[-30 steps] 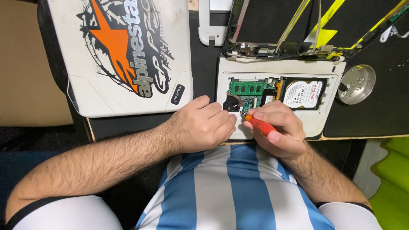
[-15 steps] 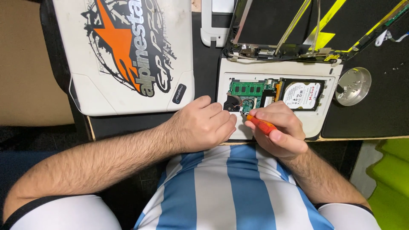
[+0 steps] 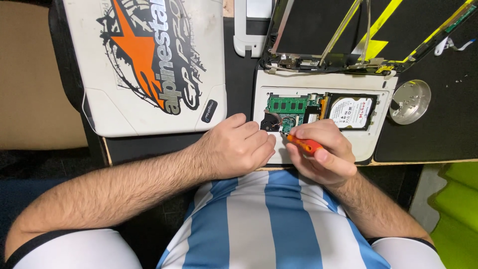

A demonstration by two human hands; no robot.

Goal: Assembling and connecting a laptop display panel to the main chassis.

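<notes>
A white laptop (image 3: 371,144) lies upside down with its bottom bay uncovered, showing a green memory module (image 3: 286,104) and a silver hard drive (image 3: 351,110). My right hand (image 3: 322,154) grips a small orange screwdriver (image 3: 304,144) whose tip points into the bay's near left part. My left hand (image 3: 236,145) rests curled on the laptop's near left corner, fingers touching the case beside the screwdriver tip; I cannot tell whether it holds anything.
A white panel (image 3: 149,65) with an orange and black star sticker lies at left. A round metal dish (image 3: 409,101) with tiny screws stands on the black mat at right. Dismantled screen parts (image 3: 348,35) lie behind the laptop. A green object (image 3: 460,214) is at right, below the table edge.
The view has shifted slightly. Both hands stay at the laptop's open bay with the screwdriver in the same spot.
</notes>
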